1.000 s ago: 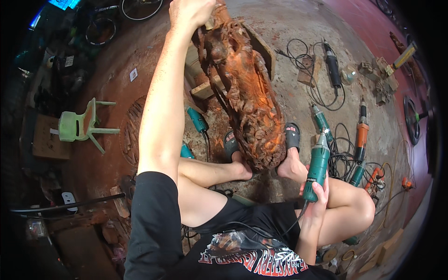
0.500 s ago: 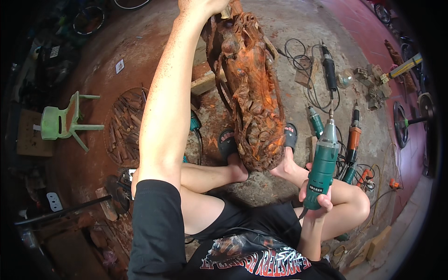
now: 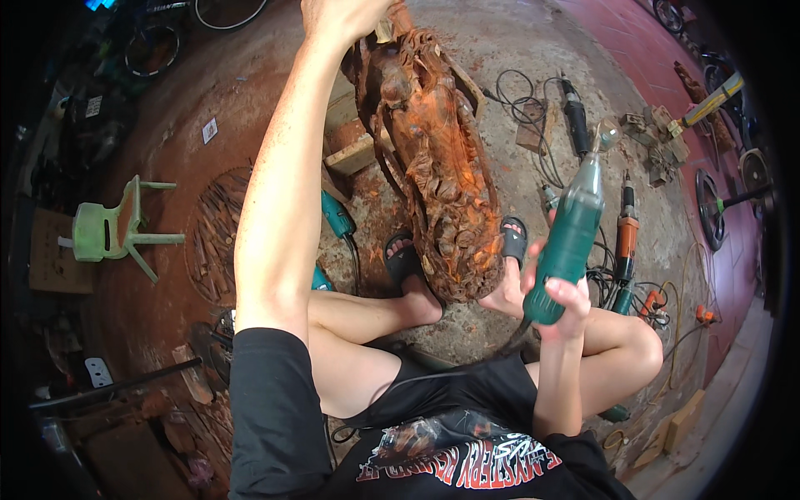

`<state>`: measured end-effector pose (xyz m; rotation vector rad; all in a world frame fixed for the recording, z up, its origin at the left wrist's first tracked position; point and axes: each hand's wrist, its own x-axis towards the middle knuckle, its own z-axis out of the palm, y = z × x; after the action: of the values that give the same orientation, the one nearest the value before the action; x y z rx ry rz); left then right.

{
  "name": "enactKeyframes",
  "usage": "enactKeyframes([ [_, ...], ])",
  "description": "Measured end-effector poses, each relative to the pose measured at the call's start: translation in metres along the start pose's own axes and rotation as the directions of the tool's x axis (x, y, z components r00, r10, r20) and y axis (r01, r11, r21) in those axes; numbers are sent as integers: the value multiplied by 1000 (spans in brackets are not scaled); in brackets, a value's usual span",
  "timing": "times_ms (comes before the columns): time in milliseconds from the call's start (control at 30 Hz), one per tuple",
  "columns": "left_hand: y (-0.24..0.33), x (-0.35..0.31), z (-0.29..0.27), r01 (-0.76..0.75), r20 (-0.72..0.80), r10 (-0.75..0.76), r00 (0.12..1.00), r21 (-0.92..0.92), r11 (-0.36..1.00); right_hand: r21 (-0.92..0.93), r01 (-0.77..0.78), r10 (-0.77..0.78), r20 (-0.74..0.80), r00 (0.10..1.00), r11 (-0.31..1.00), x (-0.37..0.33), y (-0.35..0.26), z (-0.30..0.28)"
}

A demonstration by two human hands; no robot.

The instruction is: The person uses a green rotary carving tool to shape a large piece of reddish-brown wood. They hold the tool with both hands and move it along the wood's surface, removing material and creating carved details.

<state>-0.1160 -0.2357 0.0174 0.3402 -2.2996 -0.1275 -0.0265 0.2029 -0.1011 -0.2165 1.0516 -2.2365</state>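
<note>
A long reddish-brown wood carving (image 3: 442, 158), cut in deep relief, stands tilted between my feet, its lower end near my sandals. At the top edge of the picture my left hand (image 3: 343, 15) is closed round the carving's upper end; most of its fingers are cut off or hidden. My right hand (image 3: 562, 296) grips a green electric die grinder (image 3: 568, 237) by its rear body, fingers and thumb wrapped round it. The grinder points up and away, to the right of the carving and apart from it. Its front end is blurred, and a black cord trails from its back across my lap.
A black rotary tool (image 3: 575, 121), an orange one (image 3: 627, 237) and tangled cords lie right. Wooden blocks (image 3: 657, 142) sit beyond. At left are a green chair (image 3: 100, 233), a pile of wood sticks (image 3: 221, 237) and a teal power tool (image 3: 337, 215).
My right hand has raised the die grinder slightly and moved it a little left, turning it. My left hand stays at the carving's upper end. The whole view has shifted slightly.
</note>
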Motion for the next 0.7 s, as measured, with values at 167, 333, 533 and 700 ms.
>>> enactKeyframes([
  [167,18,-5,-14,-32,6,32,999,-79,996,-29,169,-166,79,983,985,81,-17,29],
  [333,22,-5,-25,-283,112,276,955,57,957,-264,326,-227,344,911,908,182,-45,64],
  [533,54,-17,-54,-123,86,154,984,-292,949,-382,219,-88,332,939,898,224,-41,93],
  [700,22,-26,-71,-134,-180,52,982,-476,869,-306,233,-118,353,928,923,225,-39,89],
])
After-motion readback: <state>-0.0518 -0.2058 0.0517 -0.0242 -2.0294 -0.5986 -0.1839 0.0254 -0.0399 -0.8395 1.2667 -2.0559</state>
